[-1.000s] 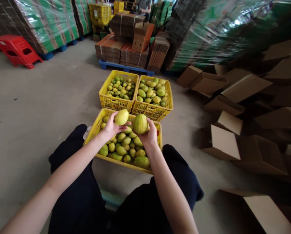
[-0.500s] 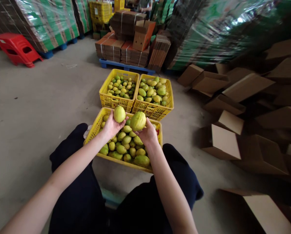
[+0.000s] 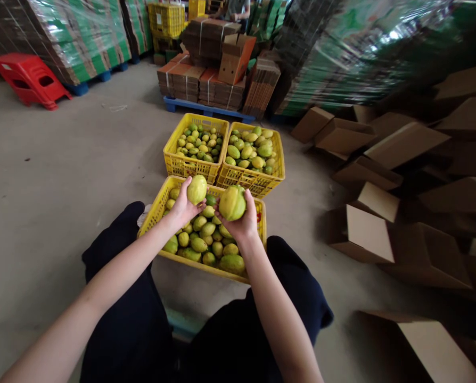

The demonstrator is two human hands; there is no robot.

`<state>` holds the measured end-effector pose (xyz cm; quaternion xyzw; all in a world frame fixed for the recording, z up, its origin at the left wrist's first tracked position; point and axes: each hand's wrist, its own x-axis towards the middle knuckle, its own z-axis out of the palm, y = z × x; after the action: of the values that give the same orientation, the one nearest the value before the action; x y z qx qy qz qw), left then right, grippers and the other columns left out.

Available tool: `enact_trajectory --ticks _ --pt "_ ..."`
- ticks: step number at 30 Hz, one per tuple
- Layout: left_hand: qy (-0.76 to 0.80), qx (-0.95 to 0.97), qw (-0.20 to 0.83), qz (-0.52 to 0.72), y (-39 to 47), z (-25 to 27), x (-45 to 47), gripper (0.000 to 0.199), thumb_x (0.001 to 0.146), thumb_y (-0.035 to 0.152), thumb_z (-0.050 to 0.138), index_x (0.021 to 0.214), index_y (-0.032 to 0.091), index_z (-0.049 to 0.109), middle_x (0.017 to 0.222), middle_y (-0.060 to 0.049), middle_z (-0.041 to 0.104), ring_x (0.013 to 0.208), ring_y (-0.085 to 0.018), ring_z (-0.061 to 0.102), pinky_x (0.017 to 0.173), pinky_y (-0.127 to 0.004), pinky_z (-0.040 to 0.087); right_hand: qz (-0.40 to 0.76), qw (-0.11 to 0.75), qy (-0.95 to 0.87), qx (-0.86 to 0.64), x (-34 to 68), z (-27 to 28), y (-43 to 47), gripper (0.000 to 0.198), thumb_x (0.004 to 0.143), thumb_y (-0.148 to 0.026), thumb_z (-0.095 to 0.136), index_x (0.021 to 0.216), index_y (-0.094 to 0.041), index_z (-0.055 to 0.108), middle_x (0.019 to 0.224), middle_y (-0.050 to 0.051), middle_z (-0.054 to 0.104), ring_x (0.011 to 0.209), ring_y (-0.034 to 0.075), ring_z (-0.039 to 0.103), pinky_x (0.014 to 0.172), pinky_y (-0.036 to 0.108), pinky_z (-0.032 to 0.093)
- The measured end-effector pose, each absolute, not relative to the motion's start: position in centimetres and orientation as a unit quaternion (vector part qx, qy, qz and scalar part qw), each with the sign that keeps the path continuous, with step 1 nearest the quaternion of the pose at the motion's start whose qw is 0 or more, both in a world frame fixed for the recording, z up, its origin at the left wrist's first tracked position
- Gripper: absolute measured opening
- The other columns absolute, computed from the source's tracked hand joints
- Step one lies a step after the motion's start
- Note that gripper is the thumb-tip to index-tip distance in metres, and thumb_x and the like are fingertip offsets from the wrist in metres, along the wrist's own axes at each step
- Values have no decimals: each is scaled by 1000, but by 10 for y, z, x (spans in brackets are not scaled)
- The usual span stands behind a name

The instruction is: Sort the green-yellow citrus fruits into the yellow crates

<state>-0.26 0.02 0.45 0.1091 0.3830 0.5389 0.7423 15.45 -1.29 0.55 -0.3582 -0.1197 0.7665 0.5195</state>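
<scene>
My left hand holds a smooth yellow-green lemon, thumb on its left side and fingers beneath. In my right hand is a larger, ribbed yellow-green lemon, cradled in the palm with the thumb up its right side. Both fruits are held apart from each other, above a yellow plastic crate between my knees. Many green and yellow lemons fill that crate, partly hidden by my hands and forearms.
Beyond stand two more yellow crates, left and right, with lemons inside. Open cardboard boxes crowd the right floor. A red stool stands far left. Flattened cartons sit on a blue pallet; a person is behind.
The larger lemon has turned in my right hand, and my fingers have shifted around it. The left lemon has rotated slightly. Both hands stay over the near crate.
</scene>
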Motion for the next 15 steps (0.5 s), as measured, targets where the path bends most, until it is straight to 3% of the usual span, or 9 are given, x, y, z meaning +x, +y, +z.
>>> enact_trajectory --ticks 4,10,15 --pt "360 116 770 514 0 8 -3 54 103 56 35 114 15 68 91 -7 72 55 -10 55 50 -21 49 741 552 -84 -372 155 13 -15 29 77 -51 70 83 -23 65 69 -1 69 75 21 70 70 36 62" --pt "338 132 797 482 -2 10 -2 49 105 36 32 133 10 61 101 -15 76 80 -22 73 63 -29 58 750 554 -88 -352 159 7 -11 31 81 -51 67 85 -21 66 74 3 71 84 26 73 75 41 63" --pt "344 133 802 470 -3 9 -5 54 104 43 31 137 11 61 101 -15 77 77 -23 75 54 -28 56 753 543 -85 -362 165 4 -6 31 83 -51 66 86 -20 66 77 6 74 85 28 74 76 45 63"
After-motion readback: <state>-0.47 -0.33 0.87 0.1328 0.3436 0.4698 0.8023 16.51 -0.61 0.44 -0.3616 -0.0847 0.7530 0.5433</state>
